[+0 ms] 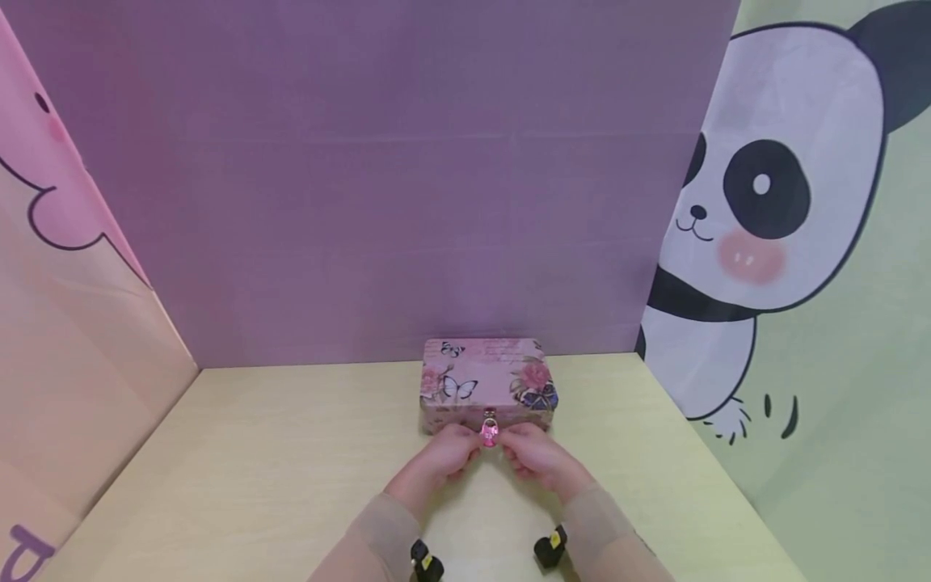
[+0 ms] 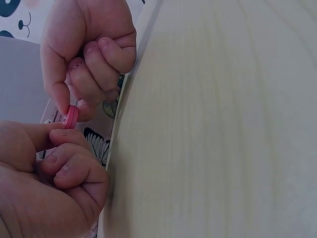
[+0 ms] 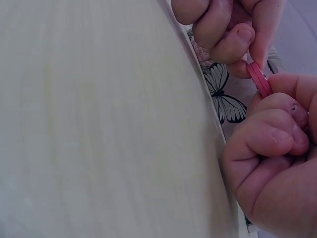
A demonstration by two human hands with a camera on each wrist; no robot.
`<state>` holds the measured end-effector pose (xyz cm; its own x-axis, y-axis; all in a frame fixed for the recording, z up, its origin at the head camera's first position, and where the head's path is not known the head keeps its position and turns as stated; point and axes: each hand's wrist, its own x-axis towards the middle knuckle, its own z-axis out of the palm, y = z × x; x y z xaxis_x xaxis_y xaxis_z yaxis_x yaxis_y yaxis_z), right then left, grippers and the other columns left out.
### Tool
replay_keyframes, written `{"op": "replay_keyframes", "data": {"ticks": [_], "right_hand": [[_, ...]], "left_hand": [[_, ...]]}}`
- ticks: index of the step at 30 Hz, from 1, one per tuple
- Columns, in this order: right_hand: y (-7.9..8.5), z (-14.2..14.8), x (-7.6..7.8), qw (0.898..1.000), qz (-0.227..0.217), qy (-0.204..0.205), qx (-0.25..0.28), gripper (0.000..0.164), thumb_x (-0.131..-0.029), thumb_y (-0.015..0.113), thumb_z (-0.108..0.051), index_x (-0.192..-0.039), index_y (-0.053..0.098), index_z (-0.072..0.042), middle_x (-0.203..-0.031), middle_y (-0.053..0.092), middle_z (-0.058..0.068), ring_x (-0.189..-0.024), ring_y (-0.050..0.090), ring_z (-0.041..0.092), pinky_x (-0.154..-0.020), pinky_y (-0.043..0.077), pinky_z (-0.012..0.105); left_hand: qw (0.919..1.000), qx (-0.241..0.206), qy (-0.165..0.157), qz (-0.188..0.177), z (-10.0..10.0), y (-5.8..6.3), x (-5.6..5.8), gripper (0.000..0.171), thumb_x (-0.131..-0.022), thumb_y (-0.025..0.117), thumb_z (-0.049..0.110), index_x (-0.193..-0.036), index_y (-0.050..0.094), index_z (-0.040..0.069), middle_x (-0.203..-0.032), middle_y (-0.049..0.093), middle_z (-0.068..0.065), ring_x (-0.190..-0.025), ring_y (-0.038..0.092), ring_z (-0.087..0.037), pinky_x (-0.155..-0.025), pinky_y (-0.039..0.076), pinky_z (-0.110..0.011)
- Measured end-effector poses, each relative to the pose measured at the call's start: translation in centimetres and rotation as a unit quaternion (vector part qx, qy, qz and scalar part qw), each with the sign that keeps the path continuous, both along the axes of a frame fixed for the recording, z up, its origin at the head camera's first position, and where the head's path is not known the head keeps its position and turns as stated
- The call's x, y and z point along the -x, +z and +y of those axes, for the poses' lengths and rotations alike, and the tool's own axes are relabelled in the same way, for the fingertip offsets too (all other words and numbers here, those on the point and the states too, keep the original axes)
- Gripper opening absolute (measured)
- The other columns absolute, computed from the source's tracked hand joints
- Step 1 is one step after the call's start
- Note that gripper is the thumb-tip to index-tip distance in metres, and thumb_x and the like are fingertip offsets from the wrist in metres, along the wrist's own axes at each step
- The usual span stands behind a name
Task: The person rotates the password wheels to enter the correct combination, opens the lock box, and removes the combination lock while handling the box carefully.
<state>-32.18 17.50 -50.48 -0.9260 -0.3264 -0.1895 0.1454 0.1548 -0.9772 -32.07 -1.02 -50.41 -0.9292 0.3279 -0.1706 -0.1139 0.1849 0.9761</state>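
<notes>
A pink box [image 1: 494, 372] with butterflies and roses on its lid stands closed at the back of the table. From its front clasp hangs a small pink padlock [image 1: 490, 434]. My left hand [image 1: 451, 450] pinches one side of the padlock between thumb and forefinger, the other fingers curled in. On the opposite side my right hand [image 1: 541, 457] pinches it the same way. Both wrist views show the padlock's pink edge [image 2: 71, 117] between the two hands, close to the box's front. The fingertips partly cover its body, and its keyhole is not visible.
The pale wooden table [image 1: 276, 469] runs back to a purple wall panel [image 1: 393, 178]. A panda print [image 1: 800, 194] covers the right wall, and a pink figure [image 1: 65, 162] the left one. Black wrist devices [image 1: 550, 547] sit by the sleeves.
</notes>
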Motion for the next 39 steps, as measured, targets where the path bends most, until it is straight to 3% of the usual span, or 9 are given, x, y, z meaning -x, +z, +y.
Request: {"op": "replay_keyframes", "data": {"ticks": [8,14,22,30,39], "right_hand": [[-0.07,-0.02,0.11,1.000,-0.008,-0.003,-0.004,0.028,-0.100,0.059,-0.018,-0.074,0.050,-0.011,-0.058,0.036,-0.006,-0.046,0.028,0.007,-0.044,0.025,0.022],[-0.36,0.07,0.26,1.000,-0.016,0.004,0.003,0.026,-0.099,0.059,-0.017,-0.075,0.052,-0.009,-0.056,0.034,-0.006,-0.044,0.026,0.007,-0.041,0.023,0.022],[-0.44,0.18,0.22,1.000,-0.012,0.005,-0.006,0.035,-0.100,0.056,-0.020,-0.067,0.047,-0.015,-0.057,0.034,-0.006,-0.045,0.027,0.008,-0.043,0.024,0.022],[-0.20,0.15,0.09,1.000,-0.016,0.001,-0.008,0.036,-0.101,0.054,-0.022,-0.067,0.046,-0.013,-0.058,0.035,-0.005,-0.046,0.027,0.009,-0.043,0.024,0.023],[-0.09,0.40,0.24,1.000,-0.022,0.006,-0.003,0.032,-0.103,0.055,-0.024,-0.074,0.051,-0.011,-0.058,0.033,-0.006,-0.046,0.025,0.008,-0.043,0.023,0.022]], "left_hand": [[1.0000,-0.005,0.001,0.002,-0.06,0.08,-0.09,0.030,-0.099,0.059,0.014,-0.071,0.054,0.008,-0.056,0.039,0.006,-0.043,0.027,-0.006,-0.041,0.022,-0.022],[1.0000,-0.002,-0.003,0.007,-0.11,0.14,-0.19,0.034,-0.100,0.056,0.013,-0.067,0.050,0.010,-0.054,0.037,0.006,-0.043,0.026,-0.007,-0.041,0.021,-0.023],[1.0000,0.002,0.000,0.010,-0.06,0.13,-0.22,0.036,-0.100,0.055,0.013,-0.065,0.048,0.011,-0.054,0.037,0.007,-0.043,0.027,-0.007,-0.041,0.021,-0.023],[1.0000,-0.003,-0.003,0.006,0.01,0.36,-0.21,0.035,-0.100,0.056,0.013,-0.066,0.049,0.011,-0.054,0.038,0.006,-0.043,0.028,-0.008,-0.041,0.023,-0.023],[1.0000,-0.006,-0.002,0.006,-0.10,0.37,-0.13,0.027,-0.101,0.057,0.014,-0.078,0.062,0.001,-0.055,0.038,0.006,-0.044,0.027,-0.008,-0.042,0.023,-0.023]]}}
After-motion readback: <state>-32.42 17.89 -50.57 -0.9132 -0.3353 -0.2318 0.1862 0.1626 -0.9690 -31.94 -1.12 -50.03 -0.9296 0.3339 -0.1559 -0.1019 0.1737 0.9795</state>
